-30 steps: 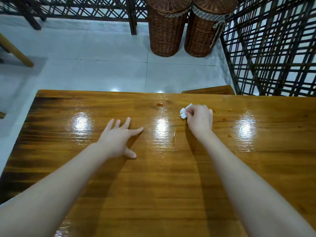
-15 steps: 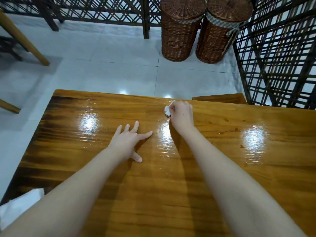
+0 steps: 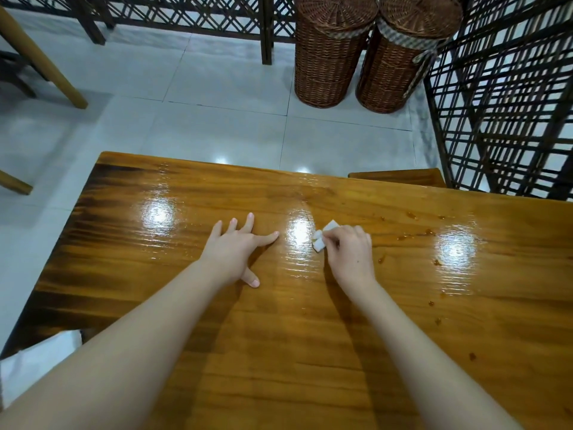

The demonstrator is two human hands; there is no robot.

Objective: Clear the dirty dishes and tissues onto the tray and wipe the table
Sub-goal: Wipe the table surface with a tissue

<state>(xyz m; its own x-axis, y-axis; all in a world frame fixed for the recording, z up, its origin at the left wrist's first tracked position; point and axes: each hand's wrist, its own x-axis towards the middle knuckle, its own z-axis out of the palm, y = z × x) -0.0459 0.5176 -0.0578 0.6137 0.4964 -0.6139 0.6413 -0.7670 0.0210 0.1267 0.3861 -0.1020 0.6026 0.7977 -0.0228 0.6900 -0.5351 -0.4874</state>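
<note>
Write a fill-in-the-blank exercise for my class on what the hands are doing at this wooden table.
1. The left hand lies flat on the table, holding ____.
2. The right hand pinches a small white ____ against the table.
3. Brown spots dot the table to the ____ of the right hand.
4. Beyond the table stand ____ lidded wicker baskets.

Missing words: nothing; tissue; right; two.

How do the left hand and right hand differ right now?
The left hand lies flat with fingers spread, holding nothing; the right hand is curled round a white tissue. The right hand is nearer the brown spots than the left hand. Both are down on the table.
</note>
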